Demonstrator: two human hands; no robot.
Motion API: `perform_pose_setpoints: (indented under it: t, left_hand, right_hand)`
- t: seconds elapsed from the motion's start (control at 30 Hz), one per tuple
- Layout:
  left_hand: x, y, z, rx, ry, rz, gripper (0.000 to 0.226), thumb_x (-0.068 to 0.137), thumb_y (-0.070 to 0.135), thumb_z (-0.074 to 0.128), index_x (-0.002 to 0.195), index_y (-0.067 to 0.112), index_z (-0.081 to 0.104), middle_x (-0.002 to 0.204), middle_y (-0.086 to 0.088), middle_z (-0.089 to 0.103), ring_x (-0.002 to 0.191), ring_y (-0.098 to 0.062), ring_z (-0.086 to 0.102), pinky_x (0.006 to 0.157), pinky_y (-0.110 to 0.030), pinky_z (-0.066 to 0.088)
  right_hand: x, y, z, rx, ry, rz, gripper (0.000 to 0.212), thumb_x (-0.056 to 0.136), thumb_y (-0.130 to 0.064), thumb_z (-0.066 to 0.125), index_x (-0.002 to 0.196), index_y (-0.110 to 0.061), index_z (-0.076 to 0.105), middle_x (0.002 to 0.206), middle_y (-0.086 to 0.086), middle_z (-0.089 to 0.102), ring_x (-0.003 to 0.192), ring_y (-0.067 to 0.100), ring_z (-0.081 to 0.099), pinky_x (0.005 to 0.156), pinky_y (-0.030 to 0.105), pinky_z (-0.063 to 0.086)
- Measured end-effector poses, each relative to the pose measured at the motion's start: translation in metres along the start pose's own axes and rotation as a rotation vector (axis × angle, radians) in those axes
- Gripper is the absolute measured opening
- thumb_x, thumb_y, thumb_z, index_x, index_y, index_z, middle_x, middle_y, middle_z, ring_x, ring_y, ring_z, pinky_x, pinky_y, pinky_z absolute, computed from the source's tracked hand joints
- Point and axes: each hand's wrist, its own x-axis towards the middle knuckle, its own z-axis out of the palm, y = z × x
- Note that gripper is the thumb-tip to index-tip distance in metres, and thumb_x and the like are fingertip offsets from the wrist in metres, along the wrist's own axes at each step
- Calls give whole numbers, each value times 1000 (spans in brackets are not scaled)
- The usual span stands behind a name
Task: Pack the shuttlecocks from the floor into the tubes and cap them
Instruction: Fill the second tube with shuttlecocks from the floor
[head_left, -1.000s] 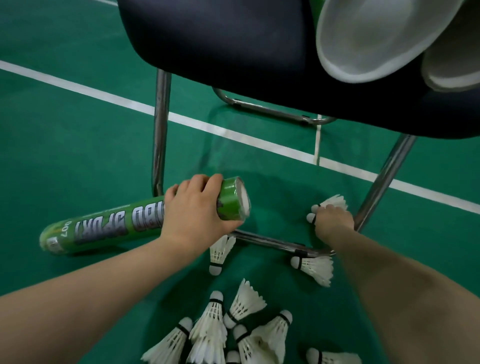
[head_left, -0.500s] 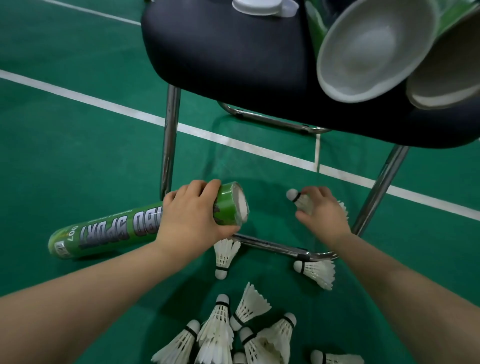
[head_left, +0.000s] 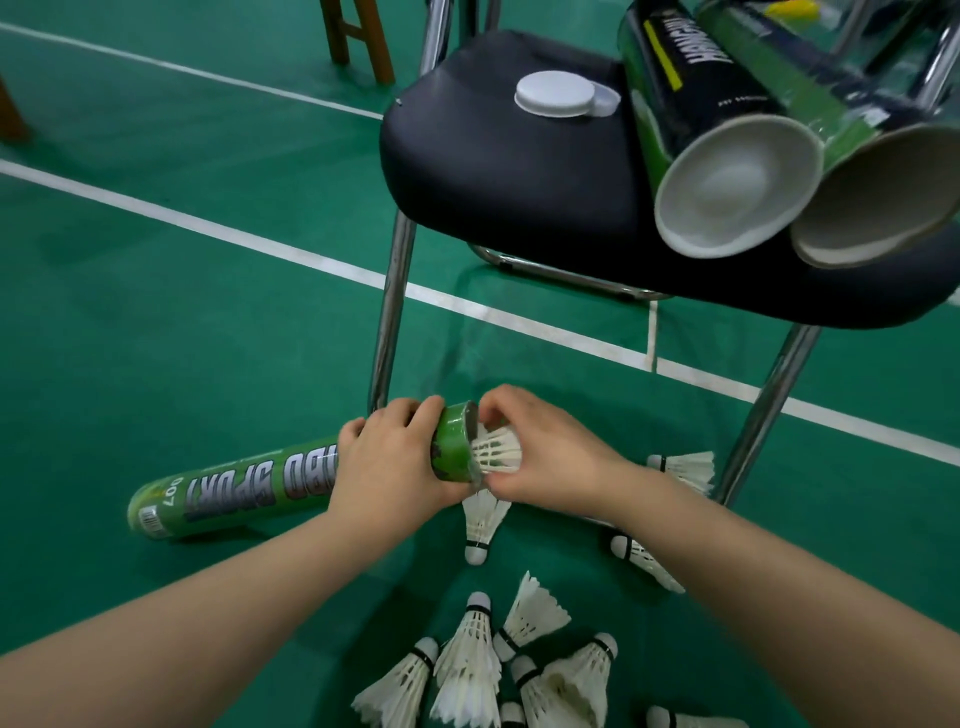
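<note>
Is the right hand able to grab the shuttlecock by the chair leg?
Probably, once free: the right hand holds another shuttlecock at the green tube; the leg-side shuttlecock lies uncovered nearby.

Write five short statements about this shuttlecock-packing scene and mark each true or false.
1. The left hand grips the green tube near its open end. True.
2. The right hand holds a shuttlecock at that tube's mouth. True.
3. A white cap closes the green tube. False: it lies on the chair seat.
4. Every shuttlecock is already packed. False: loose shuttlecocks lie on the floor.
5. The dark tubes on the chair are capped at their near ends. False: both near ends are open.
</note>
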Motion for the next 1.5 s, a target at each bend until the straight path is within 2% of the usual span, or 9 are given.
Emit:
perform_pose_setpoints:
  t: [0.3,0.4,0.5,0.7,1.0,1.17,1.27,1.4,1.5]
  left_hand:
    - [-3,14,2,-74,12,-3,78,60,55,64,127,18,48,112,-4,56,109,-27,52,91,-41,32]
    - [0,14,0,-93,7,-17,82,56,64,55,126,21,46,114,-2,54,109,-24,50,91,-39,30]
    - [7,11,-2,-74,22,-32,82,59,65,68,125,23,44,115,-1,52,108,-24,49,92,-38,29]
    - [11,12,0,-89,59,-41,81,57,65,47,123,19,49,111,-6,55,103,-29,52,88,-40,32]
    - [-8,9,28,-20,80,71,71,54,60,52,109,15,55,93,-6,61,84,-31,60,80,-45,42]
    - [5,11,23,-25,15,-3,80,59,59,73,124,21,48,113,-3,55,107,-26,51,97,-44,31]
    - [9,15,20,-32,-2,-36,83,60,61,72,127,22,44,117,-3,53,110,-25,47,101,-44,27]
    - [2,18,26,-13,-14,-20,82,60,59,73,128,23,44,118,-2,52,111,-24,46,101,-43,27]
    - [-3,17,33,13,-17,-11,83,58,58,75,127,23,46,117,-2,54,111,-25,47,100,-44,27]
  right_hand:
    - [6,-29,42,715,275,201,65,67,-50,53,124,-32,29,128,-9,32,126,9,31,105,26,29]
    - [4,-27,40,704,395,137,78,66,-62,46,133,-27,31,132,-9,34,124,1,31,104,21,28]
    - [1,-7,27,429,586,88,50,72,-59,38,108,-26,52,105,-12,53,104,7,50,95,30,39]
    - [-1,0,39,402,293,8,44,77,-60,35,59,-23,51,66,-3,53,74,19,52,75,43,44]
    - [23,14,47,691,-364,279,78,52,-57,69,114,-13,55,120,16,57,104,16,60,93,30,50]
    - [23,23,37,875,354,289,31,89,-33,59,66,-14,65,68,1,64,70,13,59,79,30,48]
    - [24,61,18,747,664,430,29,93,-26,53,71,-14,68,77,4,69,74,17,63,79,29,50]
    - [4,155,9,55,299,693,48,88,-30,55,134,-22,46,137,3,51,116,22,54,94,30,45]
    - [-17,205,6,-231,102,806,71,86,-27,58,147,-16,22,152,8,27,138,28,26,110,38,31]
